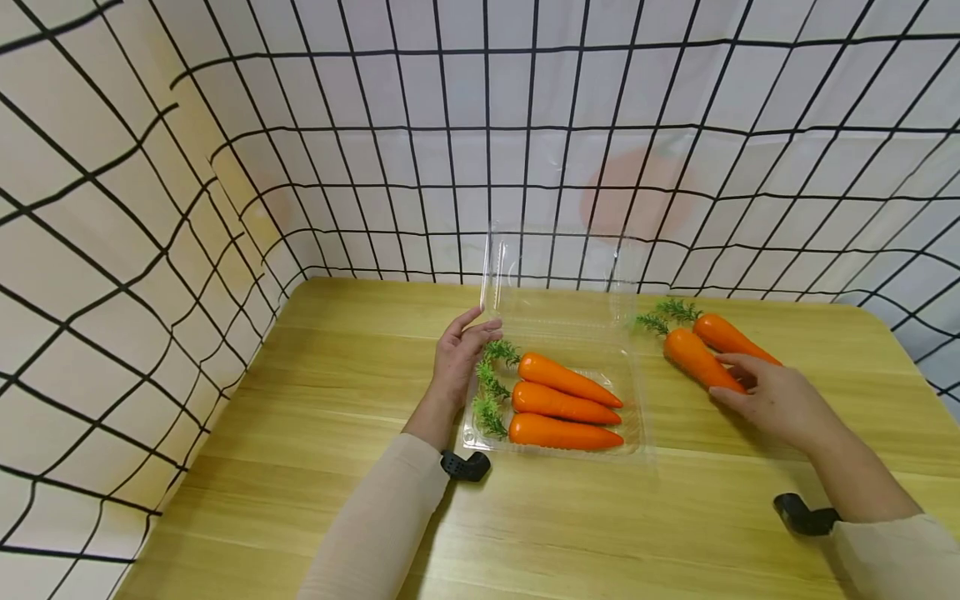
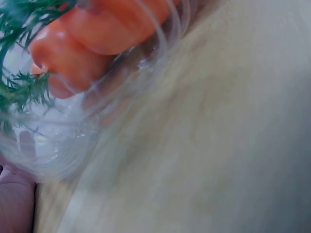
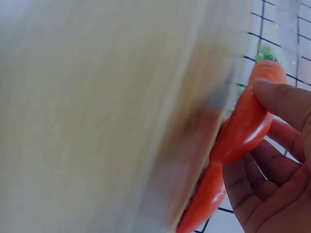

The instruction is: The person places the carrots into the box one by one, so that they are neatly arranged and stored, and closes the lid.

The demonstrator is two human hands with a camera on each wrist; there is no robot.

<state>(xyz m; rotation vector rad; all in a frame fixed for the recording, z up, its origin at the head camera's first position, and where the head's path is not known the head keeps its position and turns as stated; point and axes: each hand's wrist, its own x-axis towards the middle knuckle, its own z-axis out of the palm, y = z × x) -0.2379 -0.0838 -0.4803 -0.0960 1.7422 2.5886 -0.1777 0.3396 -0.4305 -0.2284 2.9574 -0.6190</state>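
Observation:
Three orange carrots with green leafy tops lie side by side in a clear plastic clamshell box, tops toward the left. Its transparent lid stands raised at the back. My left hand is at the box's left edge, fingers extended near the back corner by the hinge. To the right of the box, my right hand pinches a carrot between thumb and fingers near its tapered end. Another carrot lies just behind that one. The right wrist view shows the thumb pressed on the held carrot.
The wooden table spreads beneath everything. A white wall with a black grid rises along the table's back and left side. Black wrist cameras sit on both wrists.

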